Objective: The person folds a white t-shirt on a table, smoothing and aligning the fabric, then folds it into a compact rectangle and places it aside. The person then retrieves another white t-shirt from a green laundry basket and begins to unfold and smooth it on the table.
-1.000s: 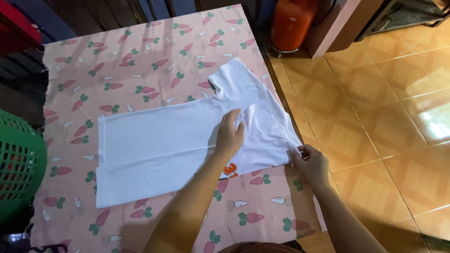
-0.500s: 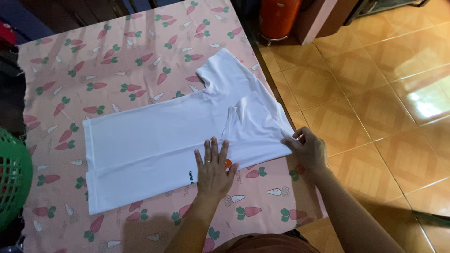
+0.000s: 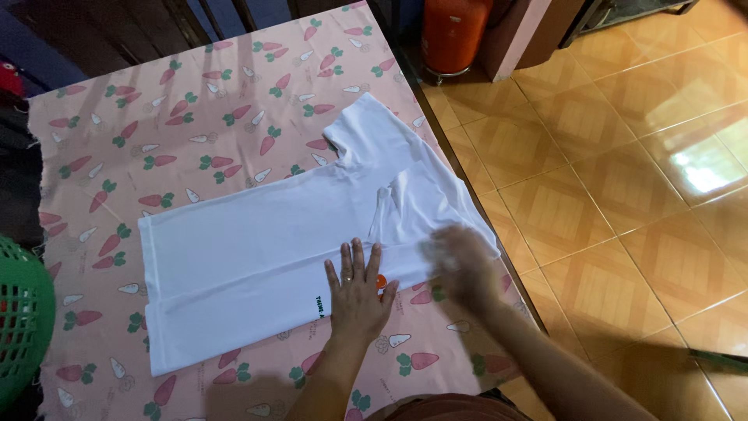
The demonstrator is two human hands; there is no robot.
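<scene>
Since a moment ago, her right hand [image 3: 460, 265] has let go of the sleeve corner and sweeps, blurred, over the white T-shirt [image 3: 257, 242] on the carrot-print tablecloth [image 3: 195, 117]. Left hand [image 3: 357, 292] presses flat, fingers spread. One side is folded in; more folds remain.

1. The left hand [image 3: 357, 295] is bare, with what looks like a thin ring on one finger, though it is too small to be sure.
2. The right hand [image 3: 461, 267] is blurred; no ring, watch or glove can be made out on it.
3. Both forearms are uncovered, with no sleeve in view.
4. A strip of reddish-brown clothing [image 3: 444, 407] shows at the bottom edge.
</scene>
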